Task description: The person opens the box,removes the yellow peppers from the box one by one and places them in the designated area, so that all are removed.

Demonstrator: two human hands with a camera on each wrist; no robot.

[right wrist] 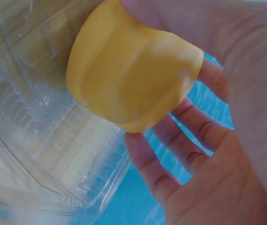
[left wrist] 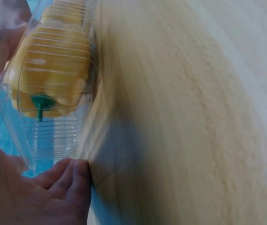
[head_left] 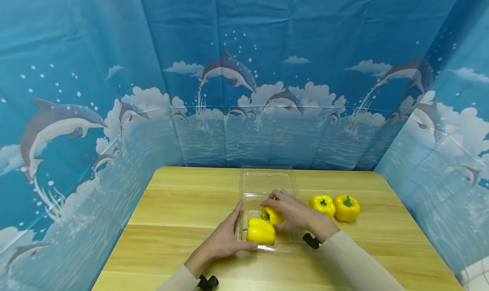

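Note:
A clear plastic clamshell container (head_left: 286,241) lies with its lid (head_left: 266,182) folded back. In its front left part rests one yellow bell pepper (head_left: 260,231), lying on its side with the green stem to the left. My right hand (head_left: 292,210) grips a second yellow bell pepper (right wrist: 128,70) from above, just behind the first and over the container base. Thumb and fingers span that pepper in the right wrist view. My left hand (head_left: 225,239) is spread at the container's left front corner, straight fingers along the side wall and thumb by the front rim.
Two more yellow bell peppers, one nearer the container (head_left: 322,206) and one further right (head_left: 347,208), stand side by side on the wooden table (head_left: 183,202). A blue dolphin-print curtain (head_left: 252,130) surrounds the table's back and sides.

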